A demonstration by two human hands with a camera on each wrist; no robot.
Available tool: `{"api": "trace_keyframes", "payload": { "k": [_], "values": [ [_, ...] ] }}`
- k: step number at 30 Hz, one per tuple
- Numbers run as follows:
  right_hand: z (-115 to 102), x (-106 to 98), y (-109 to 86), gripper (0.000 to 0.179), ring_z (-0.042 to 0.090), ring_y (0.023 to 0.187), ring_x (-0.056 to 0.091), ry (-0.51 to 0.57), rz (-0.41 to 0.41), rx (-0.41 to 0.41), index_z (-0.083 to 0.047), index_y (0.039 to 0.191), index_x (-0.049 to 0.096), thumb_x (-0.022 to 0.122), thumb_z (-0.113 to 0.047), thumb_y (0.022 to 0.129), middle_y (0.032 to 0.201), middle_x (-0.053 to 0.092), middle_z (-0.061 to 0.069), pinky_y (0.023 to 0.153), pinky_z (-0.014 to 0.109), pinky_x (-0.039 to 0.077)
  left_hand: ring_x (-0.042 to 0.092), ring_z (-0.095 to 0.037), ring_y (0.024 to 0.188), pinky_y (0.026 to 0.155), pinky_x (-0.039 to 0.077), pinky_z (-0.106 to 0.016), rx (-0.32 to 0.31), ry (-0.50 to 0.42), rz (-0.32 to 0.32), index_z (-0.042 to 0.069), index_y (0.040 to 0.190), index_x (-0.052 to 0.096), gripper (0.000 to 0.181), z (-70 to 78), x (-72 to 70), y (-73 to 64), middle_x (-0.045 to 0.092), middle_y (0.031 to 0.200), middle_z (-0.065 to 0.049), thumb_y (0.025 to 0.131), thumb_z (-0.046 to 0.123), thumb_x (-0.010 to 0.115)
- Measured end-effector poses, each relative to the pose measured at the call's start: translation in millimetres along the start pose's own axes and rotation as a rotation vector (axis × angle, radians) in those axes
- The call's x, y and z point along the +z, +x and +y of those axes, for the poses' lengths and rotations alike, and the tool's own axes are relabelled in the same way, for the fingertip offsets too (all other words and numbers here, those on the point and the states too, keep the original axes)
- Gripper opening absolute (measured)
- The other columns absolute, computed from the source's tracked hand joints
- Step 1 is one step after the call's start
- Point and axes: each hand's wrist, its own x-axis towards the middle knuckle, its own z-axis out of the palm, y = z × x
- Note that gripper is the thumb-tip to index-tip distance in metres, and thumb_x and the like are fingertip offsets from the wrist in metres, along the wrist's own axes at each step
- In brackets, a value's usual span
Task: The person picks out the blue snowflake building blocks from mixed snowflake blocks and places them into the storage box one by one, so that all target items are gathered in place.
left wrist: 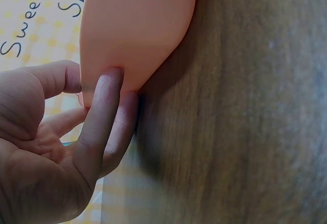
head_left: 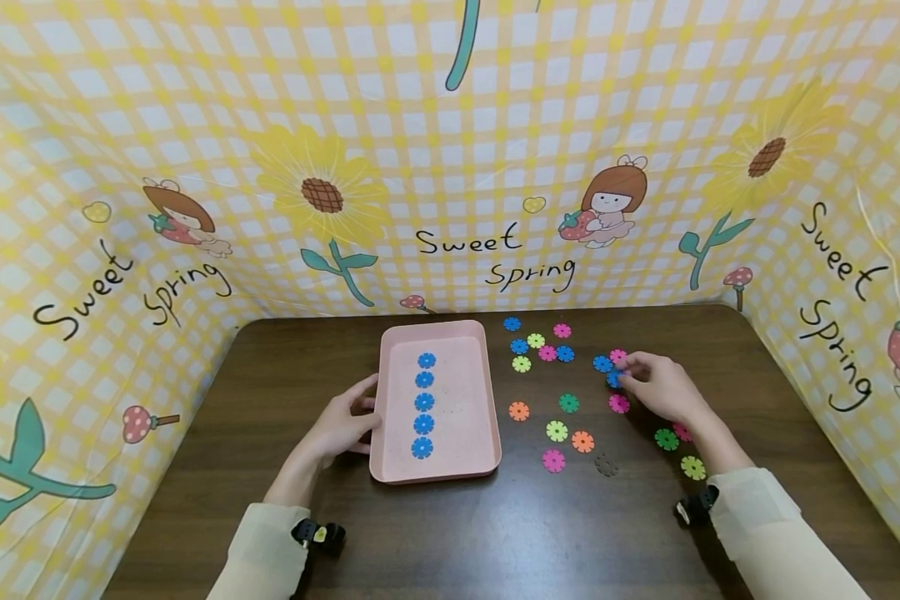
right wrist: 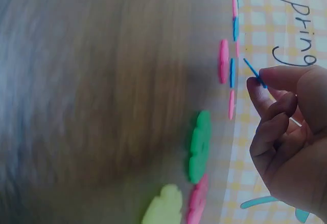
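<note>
My left hand [head_left: 341,427] holds the left side of a pink tray [head_left: 461,400]; the left wrist view has its fingers and thumb at the tray's wall [left wrist: 138,24]. Inside the tray lies a column of several blue notched discs [head_left: 423,402]. To the right, my right hand [head_left: 663,390] pinches one blue notched disc [head_left: 613,379] between thumb and forefinger. That disc [right wrist: 254,72] appears edge-on and tilted in the right wrist view, above the table. Near these fingertips lie another blue disc [head_left: 602,363] and pink discs [head_left: 618,404].
Loose discs lie right of the tray: an orange disc [head_left: 519,411], a green disc [head_left: 568,403], a yellow-green disc [head_left: 557,431], a dark disc [head_left: 606,464] and others. More, including a green disc [head_left: 667,439], lie by my right forearm. A patterned cloth [head_left: 450,192] encloses the brown table [head_left: 435,542].
</note>
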Motion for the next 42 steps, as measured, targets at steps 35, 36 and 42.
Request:
{"api": "trace_keyframes", "payload": {
  "k": [35, 36, 42],
  "values": [
    [-111.7, 80.7, -7.9, 0.015, 0.009, 0.047, 0.04, 0.205, -0.18, -0.261, -0.025, 0.113, 0.075, 0.073, -0.024, 0.098, 0.102, 0.07, -0.008, 0.046, 0.027, 0.041, 0.07, -0.029, 0.092, 0.066, 0.064, -0.045, -0.005, 0.004, 0.004, 0.02, 0.164, 0.033, 0.074, -0.6, 0.2, 1.1, 0.05, 0.137, -0.025, 0.097, 0.004, 0.061],
    [-114.6, 84.4, -8.0, 0.015, 0.01, 0.047, 0.041, 0.211, -0.189, -0.262, -0.025, 0.113, 0.075, 0.073, -0.025, 0.099, 0.102, 0.07, -0.009, 0.047, 0.027, 0.041, 0.07, -0.029, 0.092, 0.066, 0.064, -0.045, -0.004, 0.002, 0.003, 0.02, 0.164, 0.033, 0.074, -0.6, 0.2, 1.0, 0.05, 0.137, -0.025, 0.097, 0.004, 0.061],
    [-131.4, 107.3, -7.0, 0.011, 0.011, 0.062, 0.05, 0.199, -0.217, -0.3, -0.026, 0.109, 0.076, 0.074, -0.025, 0.098, 0.098, 0.071, -0.014, 0.056, 0.026, 0.042, 0.069, -0.029, 0.091, 0.066, 0.064, -0.045, 0.003, 0.004, 0.002, 0.02, 0.164, 0.033, 0.075, -1.0, 0.1, 0.3, 0.05, 0.136, -0.025, 0.096, 0.004, 0.061]
  ]
}}
